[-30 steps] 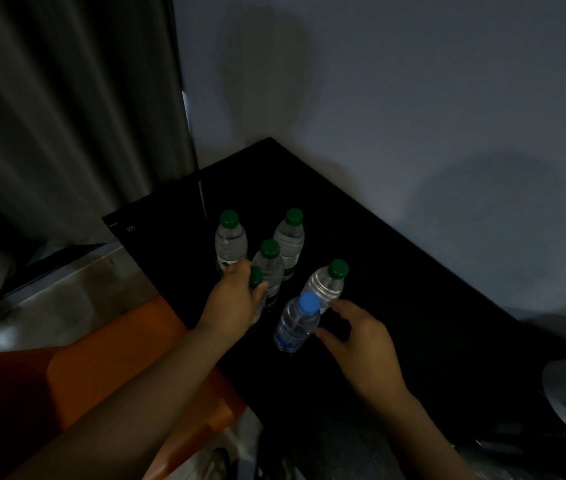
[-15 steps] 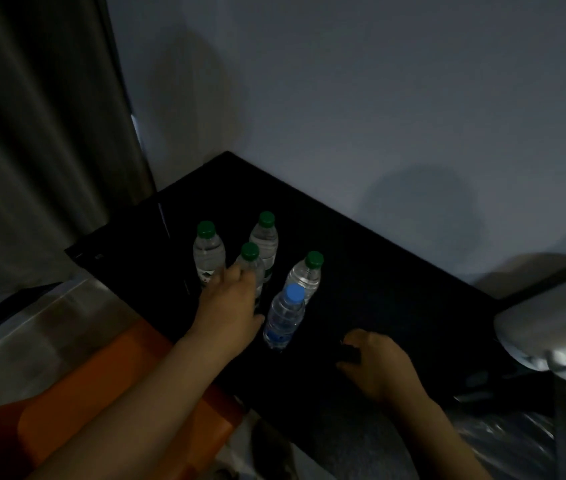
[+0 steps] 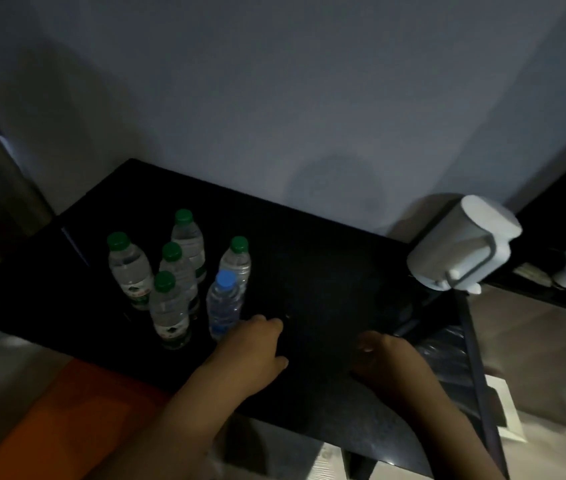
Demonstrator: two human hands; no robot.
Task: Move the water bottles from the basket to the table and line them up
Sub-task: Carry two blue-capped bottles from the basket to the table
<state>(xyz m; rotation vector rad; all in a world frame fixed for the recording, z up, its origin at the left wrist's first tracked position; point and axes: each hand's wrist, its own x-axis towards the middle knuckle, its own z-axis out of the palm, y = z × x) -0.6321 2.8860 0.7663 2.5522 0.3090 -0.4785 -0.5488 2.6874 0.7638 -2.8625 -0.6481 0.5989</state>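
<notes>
My worry: six clear plastic water bottles (image 3: 167, 306) stand bunched, not lined, nr the glossy black tabletop's (image 3: 326, 271) left end, so my left hand (image 3: 250, 351), fingers loosely curled w/ nothing held beside the blue-capped bottle (image 3: 223, 306), could topple neighbours; right hand (image 3: 392, 365) fingers too dark to tell.

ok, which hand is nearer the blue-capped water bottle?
Left. The left hand sits just right of the blue-capped water bottle; the right hand is farther right along the black table.

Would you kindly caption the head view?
Six bottles stand clustered on the black table, left hand beside them, right hand apart.
</notes>
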